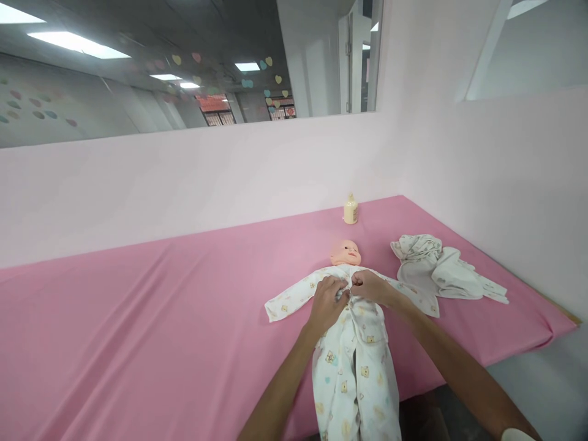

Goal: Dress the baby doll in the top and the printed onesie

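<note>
A baby doll (346, 252) lies on its back on a pink-covered table, its head toward the wall. It wears a white baby outfit (367, 367) printed with small bears; the sleeves spread out to both sides and the legs hang toward me over the near edge. On the chest, my left hand (329, 300) pinches the front of the outfit with bent fingers. Close beside it, my right hand (367, 285) is closed on the other side of the front opening. The fingertips nearly meet, and any fastener between them is too small to make out.
Behind the doll's head stands a cream pump bottle (350, 211). A rumpled pile of white baby clothes (441, 269) lies to the right. The pink cover (151, 324) has creases on the left. A wall with a window or mirror rises behind the table.
</note>
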